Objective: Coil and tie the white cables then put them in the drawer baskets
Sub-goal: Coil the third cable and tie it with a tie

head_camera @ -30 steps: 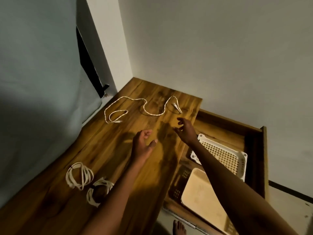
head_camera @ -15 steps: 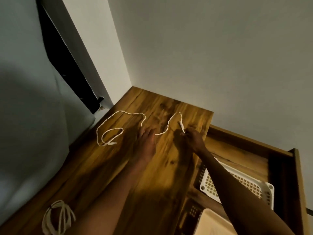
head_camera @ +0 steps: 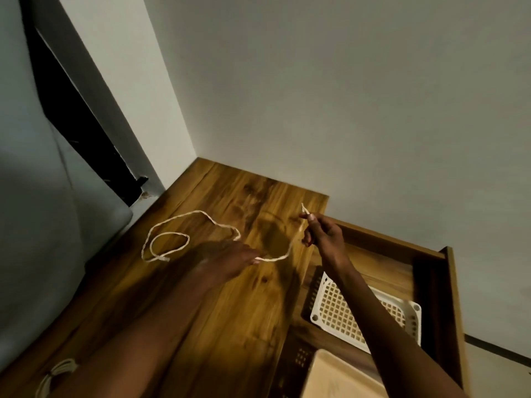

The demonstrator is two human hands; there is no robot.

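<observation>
While right hand (head_camera: pixel 323 232) pinches white cable (head_camera: pixel 184 222) end — left hand (head_camera: pixel 230 258) holds midsection

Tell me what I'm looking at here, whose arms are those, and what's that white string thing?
No machine here: those are a person's two arms. The picture comes from a camera worn on the person's head, looking down at their hands.

The white string is a cable lying in loose loops on a wooden tabletop. The right hand pinches one end of it and lifts that end off the wood. The left hand rests over the cable's middle; whether it grips it, I cannot tell.

At the bottom left edge lies another cable, already coiled. To the right is an open wooden drawer with a white plastic basket full of little holes inside.
</observation>
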